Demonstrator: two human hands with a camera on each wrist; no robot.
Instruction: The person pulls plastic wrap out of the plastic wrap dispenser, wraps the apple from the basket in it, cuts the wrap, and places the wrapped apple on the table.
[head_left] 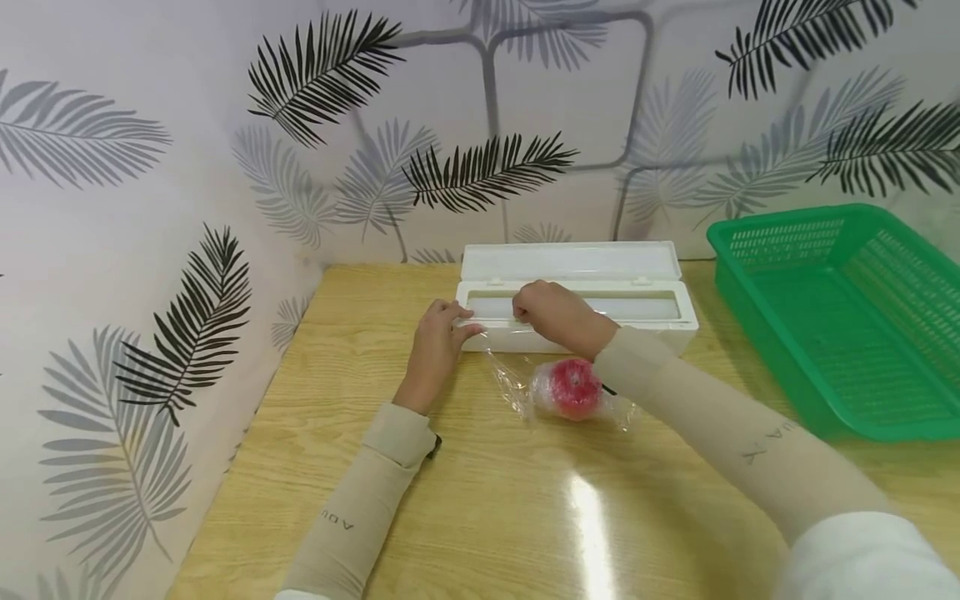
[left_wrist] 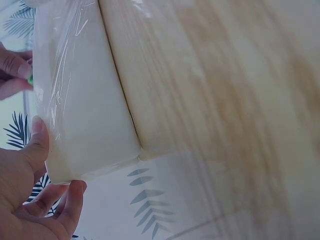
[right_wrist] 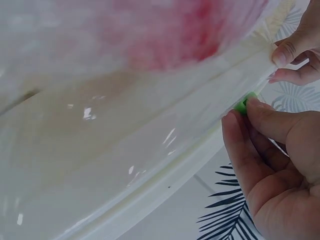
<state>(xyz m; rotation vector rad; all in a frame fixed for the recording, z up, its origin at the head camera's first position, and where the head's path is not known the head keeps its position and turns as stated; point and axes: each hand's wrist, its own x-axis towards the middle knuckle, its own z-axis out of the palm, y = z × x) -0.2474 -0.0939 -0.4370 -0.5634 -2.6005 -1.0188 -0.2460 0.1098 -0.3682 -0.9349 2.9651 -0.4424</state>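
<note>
A white cling film dispenser lies lengthwise at the back of the table, lid raised, a roll of film inside. My left hand grips its left front corner, thumb on the front edge, fingers round the end. My right hand pinches a small green slide cutter on the front rim, a little right of the left hand. Clear film hangs over the dispenser's front onto the table. Before the dispenser sits a round red thing wrapped in film; its kind is unclear.
An open green plastic basket stands on the right of the table. A leaf-patterned wall rises directly behind the dispenser and along the left side. The wooden tabletop stretches in front.
</note>
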